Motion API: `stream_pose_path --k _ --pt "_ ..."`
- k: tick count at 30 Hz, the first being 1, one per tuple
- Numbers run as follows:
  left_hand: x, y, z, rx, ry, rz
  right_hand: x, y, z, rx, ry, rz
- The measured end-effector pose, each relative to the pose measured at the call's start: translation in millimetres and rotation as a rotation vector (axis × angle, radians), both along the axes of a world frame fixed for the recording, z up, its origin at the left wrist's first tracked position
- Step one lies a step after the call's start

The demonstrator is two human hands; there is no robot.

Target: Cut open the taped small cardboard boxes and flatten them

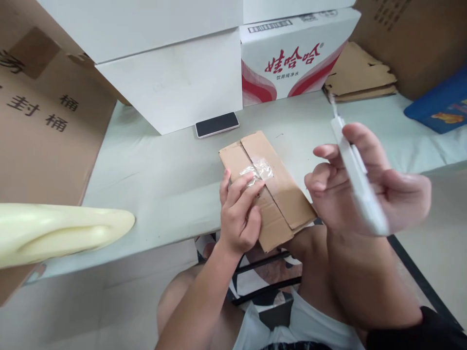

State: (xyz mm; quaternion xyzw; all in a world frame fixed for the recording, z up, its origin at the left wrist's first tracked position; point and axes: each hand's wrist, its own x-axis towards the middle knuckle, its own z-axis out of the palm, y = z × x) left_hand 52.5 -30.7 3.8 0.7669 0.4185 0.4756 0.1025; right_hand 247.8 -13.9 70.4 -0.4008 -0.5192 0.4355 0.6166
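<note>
A small flat cardboard box [282, 194] lies at the near edge of the pale table [156, 189], partly overhanging it. Crumpled clear tape [257, 171] sits on its flap seam. My left hand [239, 214] rests on the box's left side, fingers pressed together on the tape. My right hand [365, 187] is raised to the right of the box, fingers wrapped around a white utility knife [355, 175] whose thin blade points up and away.
A phone [217, 124] lies face up behind the box. White cartons [175, 87] and a red-and-white printed carton [292, 58] stand at the back. Brown cardboard [44, 116] leans at left, a pale yellow object [62, 233] pokes in, and a blue item [441, 104] is at right.
</note>
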Motion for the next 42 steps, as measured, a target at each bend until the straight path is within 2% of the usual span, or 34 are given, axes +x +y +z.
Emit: stream_pose_path --k 1,6,9,13,18,20,23,32,42 --pt "0.4 0.1 -0.4 -0.002 -0.003 0.002 1.4 0.8 1.6 -0.036 0.026 0.031" --pt "0.2 2.4 -2.0 0.028 -0.022 0.005 -11.0 -0.5 4.8 -0.213 -0.002 -0.047" --pt "0.6 2.5 -1.6 0.028 -0.026 -0.001 -20.2 -4.8 6.9 -0.176 -0.136 -0.014" --pt "1.7 0.9 -0.3 -0.003 -0.026 -0.003 -23.2 -5.4 10.4 -0.145 -0.209 0.022" --pt "5.7 -0.1 -3.1 -0.004 -0.057 0.020 -20.9 -1.2 6.5 -0.097 -0.584 0.019" --pt "7.1 -0.2 -4.6 -0.015 -0.071 0.033 -20.8 0.4 2.1 -0.084 -0.653 -0.015" --pt "7.1 -0.1 -5.5 -0.022 -0.092 0.022 -22.1 2.2 -3.6 -0.120 -0.686 -0.055" --pt "2.4 -1.2 -6.2 0.012 -0.071 0.010 -25.0 -1.2 -2.3 -0.158 -0.708 0.030" --pt "2.3 -2.1 -7.2 0.003 -0.050 0.025 -28.3 -3.5 -2.3 -0.134 -0.807 -0.058"
